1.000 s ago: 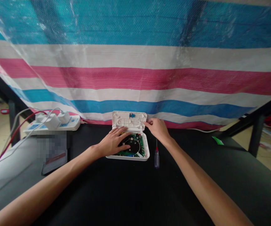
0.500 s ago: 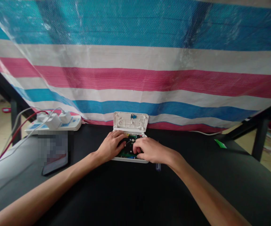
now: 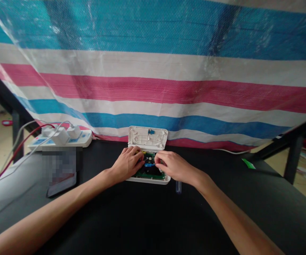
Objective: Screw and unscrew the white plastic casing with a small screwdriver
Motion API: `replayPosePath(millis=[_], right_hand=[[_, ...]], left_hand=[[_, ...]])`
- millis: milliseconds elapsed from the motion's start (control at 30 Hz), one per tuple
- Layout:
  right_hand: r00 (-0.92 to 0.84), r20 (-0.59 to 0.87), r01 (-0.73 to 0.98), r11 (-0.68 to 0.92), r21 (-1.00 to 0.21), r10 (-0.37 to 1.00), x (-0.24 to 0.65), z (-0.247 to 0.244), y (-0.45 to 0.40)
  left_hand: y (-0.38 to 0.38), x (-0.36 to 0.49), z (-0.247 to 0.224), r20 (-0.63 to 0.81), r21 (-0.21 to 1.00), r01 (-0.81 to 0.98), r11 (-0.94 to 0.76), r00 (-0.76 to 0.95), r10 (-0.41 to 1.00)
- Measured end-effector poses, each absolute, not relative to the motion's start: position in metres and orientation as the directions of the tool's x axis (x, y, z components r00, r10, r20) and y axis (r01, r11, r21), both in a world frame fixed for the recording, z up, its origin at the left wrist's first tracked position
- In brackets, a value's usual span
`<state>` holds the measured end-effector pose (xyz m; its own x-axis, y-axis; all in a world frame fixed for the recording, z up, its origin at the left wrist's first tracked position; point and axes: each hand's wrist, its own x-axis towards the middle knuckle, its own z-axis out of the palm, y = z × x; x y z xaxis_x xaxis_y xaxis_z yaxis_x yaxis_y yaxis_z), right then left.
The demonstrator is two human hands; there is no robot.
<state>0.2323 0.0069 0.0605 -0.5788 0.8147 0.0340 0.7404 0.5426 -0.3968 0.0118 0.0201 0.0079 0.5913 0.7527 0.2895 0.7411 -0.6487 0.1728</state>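
An open white plastic device case [image 3: 149, 181] lies on the black table, with a green circuit board [image 3: 150, 175] inside. Its white lid [image 3: 147, 138] leans back behind it, insides facing me, a small blue part near its top. My left hand [image 3: 127, 163] wraps over the left side of the case, fingers bent above the board; their tips are partly hidden. Between the thumb and fingertips of my right hand [image 3: 172, 165], one end of a small blue connector [image 3: 149, 165] is pinched over the board. Its other end points at my left thumb. A thin light wire runs near it.
Just right of the case lies a clear bluish tool handle [image 3: 178, 187]. A power strip [image 3: 85, 139] with plugged-in chargers and cables sits at the back left, behind a dark phone [image 3: 62, 186]. A green packet [image 3: 248, 163] lies far right. Striped sheeting [image 3: 153, 88] hangs behind.
My right hand has risen slightly and shifted right, and the blue connector now shows in its fingers over the middle of the board. My left hand has barely moved.
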Motion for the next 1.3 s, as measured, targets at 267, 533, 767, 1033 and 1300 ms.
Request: replayPosePath(millis=[267,533,767,1033,1300], right_hand=[[-0.502,-0.001,0.835,0.485,-0.26,0.865,0.225,0.047,0.009],[-0.524,0.077,0.803,0.522,-0.289,0.848,0.228,0.052,0.009],[-0.514,0.073,0.816,0.513,-0.265,0.855,0.224,0.049,0.008],[-0.436,0.103,0.867,0.448,-0.218,0.894,0.217,0.049,0.006],[-0.466,0.067,0.861,0.469,-0.195,0.882,0.217,0.045,0.006]], left_hand=[[0.018,0.022,0.007,0.264,0.099,0.799,-0.592,0.553,0.79],[0.018,0.021,0.001,0.3,0.106,0.775,-0.622,0.572,0.764],[0.017,0.02,0.004,0.332,0.215,0.758,-0.615,0.536,0.776],[0.016,0.02,0.006,0.327,0.25,0.753,-0.609,0.527,0.784],[0.016,0.021,0.006,0.324,0.242,0.76,-0.603,0.523,0.789]])
